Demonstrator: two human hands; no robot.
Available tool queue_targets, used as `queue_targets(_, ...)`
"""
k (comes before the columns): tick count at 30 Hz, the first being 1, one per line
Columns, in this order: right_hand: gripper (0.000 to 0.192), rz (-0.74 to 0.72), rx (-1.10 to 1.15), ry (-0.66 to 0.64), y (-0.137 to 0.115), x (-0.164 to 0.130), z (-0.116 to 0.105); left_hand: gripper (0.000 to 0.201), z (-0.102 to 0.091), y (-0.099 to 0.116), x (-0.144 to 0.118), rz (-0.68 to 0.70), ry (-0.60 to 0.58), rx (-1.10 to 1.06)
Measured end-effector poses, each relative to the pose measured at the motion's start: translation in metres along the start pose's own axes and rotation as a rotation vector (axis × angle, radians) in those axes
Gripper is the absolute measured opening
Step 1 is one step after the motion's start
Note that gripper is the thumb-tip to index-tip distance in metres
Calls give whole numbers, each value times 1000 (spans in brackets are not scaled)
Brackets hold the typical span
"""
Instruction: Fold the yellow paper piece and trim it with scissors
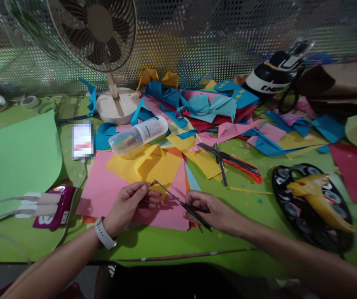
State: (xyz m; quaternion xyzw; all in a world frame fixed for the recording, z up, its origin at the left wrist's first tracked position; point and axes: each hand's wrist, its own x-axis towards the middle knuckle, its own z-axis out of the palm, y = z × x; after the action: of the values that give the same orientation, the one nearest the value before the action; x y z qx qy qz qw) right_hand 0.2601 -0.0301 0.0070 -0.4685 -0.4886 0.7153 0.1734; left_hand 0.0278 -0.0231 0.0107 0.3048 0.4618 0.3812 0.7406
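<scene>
My right hand [203,209] is closed around a slim tool with a black handle [194,214] and a thin metal shaft. Its exact kind does not show clearly. The shaft slants up and left to my left hand [136,197], whose thumb and forefinger are pinched at the shaft's tip. A tiny reddish-brown bit shows at those fingertips, too small to name. Both hands are above a pink paper sheet [100,182], with a folded yellow paper [153,164] just beyond them.
Behind lie a clear bottle [153,129], heaped coloured paper scraps [203,104] and a fan [100,25]. An orange utility knife [243,168] and black palette [279,187] are at right. At left are a phone [82,141], a purple power strip [63,207] and cables.
</scene>
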Motion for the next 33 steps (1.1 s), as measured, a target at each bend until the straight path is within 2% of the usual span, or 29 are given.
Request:
queue_targets(10, 49, -12, -71, 23, -2, -1, 6, 23, 1, -5, 0, 11, -71, -32)
queue_targets(26, 49, -4, -35, 5, -1, -1, 6, 22, 1, -5, 2, 5, -84, -70)
queue_targets(33, 50, 0, -35, 29, 2, 1, 6, 27, 0, -4, 0, -32, -47, -49)
